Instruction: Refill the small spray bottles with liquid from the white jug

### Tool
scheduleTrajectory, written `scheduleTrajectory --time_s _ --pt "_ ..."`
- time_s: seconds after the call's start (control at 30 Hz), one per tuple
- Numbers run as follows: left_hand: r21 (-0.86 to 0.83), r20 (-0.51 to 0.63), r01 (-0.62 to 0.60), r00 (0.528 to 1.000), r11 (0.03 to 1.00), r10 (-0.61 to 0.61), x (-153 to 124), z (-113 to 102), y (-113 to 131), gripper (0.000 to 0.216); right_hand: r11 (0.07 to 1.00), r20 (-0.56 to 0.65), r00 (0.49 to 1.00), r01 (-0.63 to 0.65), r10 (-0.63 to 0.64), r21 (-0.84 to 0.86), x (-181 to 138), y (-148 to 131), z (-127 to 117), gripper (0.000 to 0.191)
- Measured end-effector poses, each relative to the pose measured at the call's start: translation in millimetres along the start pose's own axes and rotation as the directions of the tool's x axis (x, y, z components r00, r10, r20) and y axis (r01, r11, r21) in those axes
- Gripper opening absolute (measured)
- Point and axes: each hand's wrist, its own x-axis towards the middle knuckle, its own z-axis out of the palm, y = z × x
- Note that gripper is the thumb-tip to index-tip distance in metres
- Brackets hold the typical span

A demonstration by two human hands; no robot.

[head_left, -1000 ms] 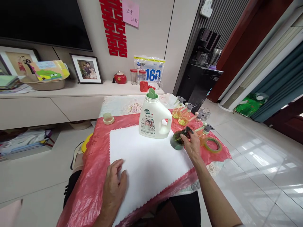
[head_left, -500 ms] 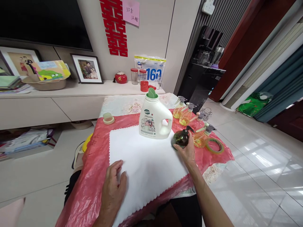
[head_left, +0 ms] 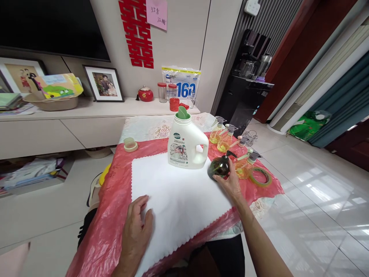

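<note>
My right hand (head_left: 230,181) is wrapped round the base of a dark green spray bottle (head_left: 220,166), which stands at the right edge of a white cloth (head_left: 175,200). My left hand (head_left: 136,227) lies flat with fingers spread on the cloth's near left corner. A white detergent jug (head_left: 186,142) with a green open cap stands at the back of the cloth, just left of the green bottle. The cloth lies on a red plastic sheet (head_left: 115,200) that covers a small table.
Several clear spray bottles with yellow liquid (head_left: 223,140) and a roll of tape (head_left: 260,177) sit right of the green bottle. A small lid (head_left: 130,144) lies at the back left. A long low cabinet (head_left: 57,123) with framed photos stands behind.
My right hand slid from the top of the green bottle down to its base, and the bottle now stands more upright. The left hand has stayed put.
</note>
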Motion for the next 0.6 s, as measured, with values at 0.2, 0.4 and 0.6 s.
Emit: scheduleTrajectory --time_s 0.2,0.4,0.6 --pt "-0.001 0.008 -0.016 1.0 1.0 0.016 1.5 1.3 -1.3 0.043 0.997 -0.04 0.996 -0.079 0.079 0.003 -8.0 -2.5 -0.6 0.101" --pt "-0.034 -0.028 -0.027 0.999 0.999 0.026 0.4 4.4 -5.3 0.038 0.977 -0.077 0.977 -0.192 0.199 0.092 -37.7 -9.8 -6.3 0.109" --pt "-0.109 -0.021 0.019 1.0 0.994 -0.022 -0.1 7.9 -5.5 0.04 0.957 -0.137 0.961 -0.211 0.241 0.201 -88.1 -32.8 7.7 0.107"
